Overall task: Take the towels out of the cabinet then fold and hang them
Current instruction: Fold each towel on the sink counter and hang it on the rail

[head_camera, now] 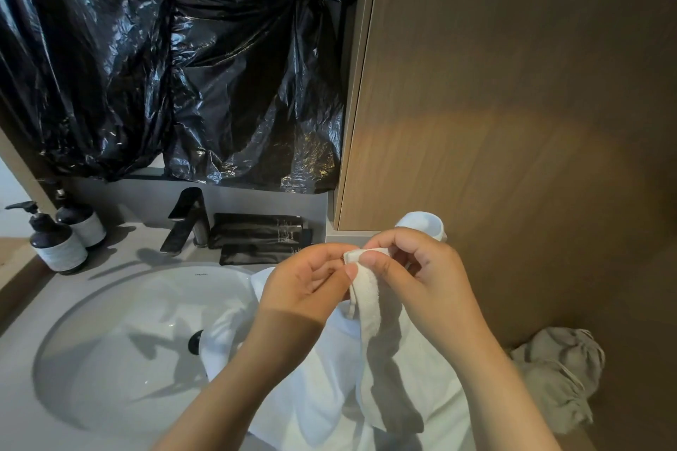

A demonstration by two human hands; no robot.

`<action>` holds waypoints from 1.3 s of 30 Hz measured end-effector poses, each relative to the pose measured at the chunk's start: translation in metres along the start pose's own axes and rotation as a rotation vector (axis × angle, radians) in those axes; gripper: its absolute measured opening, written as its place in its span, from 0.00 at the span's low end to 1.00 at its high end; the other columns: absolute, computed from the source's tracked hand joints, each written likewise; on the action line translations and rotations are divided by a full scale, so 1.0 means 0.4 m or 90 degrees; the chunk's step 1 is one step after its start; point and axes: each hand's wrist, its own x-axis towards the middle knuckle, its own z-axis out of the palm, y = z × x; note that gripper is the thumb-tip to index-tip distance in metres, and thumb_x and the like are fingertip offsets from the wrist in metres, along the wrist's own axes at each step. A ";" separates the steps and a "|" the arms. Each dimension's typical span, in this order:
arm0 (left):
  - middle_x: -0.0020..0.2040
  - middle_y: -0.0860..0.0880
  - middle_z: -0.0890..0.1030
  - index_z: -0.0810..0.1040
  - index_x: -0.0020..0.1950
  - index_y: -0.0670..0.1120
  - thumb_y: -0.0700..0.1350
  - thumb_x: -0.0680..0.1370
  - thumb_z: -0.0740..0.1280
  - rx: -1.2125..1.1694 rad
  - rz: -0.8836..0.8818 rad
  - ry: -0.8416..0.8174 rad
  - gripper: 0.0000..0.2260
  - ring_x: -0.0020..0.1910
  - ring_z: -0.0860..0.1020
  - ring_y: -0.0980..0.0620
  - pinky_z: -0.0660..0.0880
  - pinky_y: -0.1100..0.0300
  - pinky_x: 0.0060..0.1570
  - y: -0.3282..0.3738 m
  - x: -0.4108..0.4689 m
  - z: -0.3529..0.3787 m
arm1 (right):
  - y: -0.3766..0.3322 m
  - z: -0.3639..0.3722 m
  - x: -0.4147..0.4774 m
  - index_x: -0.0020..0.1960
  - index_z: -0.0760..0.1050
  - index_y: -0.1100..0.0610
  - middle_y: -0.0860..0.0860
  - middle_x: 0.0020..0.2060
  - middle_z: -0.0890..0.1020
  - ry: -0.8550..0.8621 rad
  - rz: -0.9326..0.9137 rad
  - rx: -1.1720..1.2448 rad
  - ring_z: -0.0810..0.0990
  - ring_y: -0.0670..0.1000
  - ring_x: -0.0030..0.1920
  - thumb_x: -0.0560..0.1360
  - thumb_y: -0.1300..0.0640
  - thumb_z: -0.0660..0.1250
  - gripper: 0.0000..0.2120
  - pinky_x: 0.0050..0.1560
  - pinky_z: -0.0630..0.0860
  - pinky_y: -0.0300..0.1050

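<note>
- 2 hands are close together over the right side of the sink (110, 322); the left hand (307, 282) and the right hand (421, 275) each pinch the top corner of a small white towel (370, 304) with curled fingers
- the towel hangs down in a long strip; its low end rests on more white cloth (304, 395) lying over the sink's edge
- 1 white cup (421, 225) stands just behind the right hand; a gray cloth heap (560, 373) sits by the wooden cabinet door (513, 84)
- 2 pump bottles (55, 242) stand at the left; a black tap (190, 220) and black packets (256, 231) are behind the sink; shiny black plastic (183, 66) hangs above
</note>
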 end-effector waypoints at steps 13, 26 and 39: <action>0.47 0.49 0.86 0.83 0.53 0.50 0.37 0.80 0.63 0.105 0.066 0.132 0.11 0.46 0.83 0.52 0.80 0.55 0.51 0.092 0.163 -0.128 | 0.028 -0.137 0.067 0.37 0.77 0.48 0.40 0.35 0.79 -0.094 -0.035 -0.249 0.76 0.46 0.33 0.76 0.43 0.66 0.12 0.34 0.72 0.45; 0.46 0.51 0.83 0.83 0.52 0.51 0.39 0.79 0.63 0.278 0.150 0.219 0.11 0.46 0.80 0.51 0.77 0.58 0.46 0.244 0.438 -0.149 | -0.028 -0.170 0.161 0.39 0.76 0.55 0.50 0.29 0.78 -0.083 -0.019 0.029 0.76 0.47 0.26 0.76 0.43 0.62 0.17 0.29 0.72 0.34; 0.46 0.50 0.81 0.82 0.58 0.46 0.39 0.79 0.60 0.340 0.128 0.299 0.13 0.41 0.78 0.55 0.72 0.63 0.40 0.202 0.509 -0.239 | 0.086 -0.254 0.137 0.27 0.68 0.54 0.48 0.22 0.66 -0.060 0.047 -0.184 0.66 0.48 0.25 0.74 0.37 0.65 0.26 0.30 0.63 0.39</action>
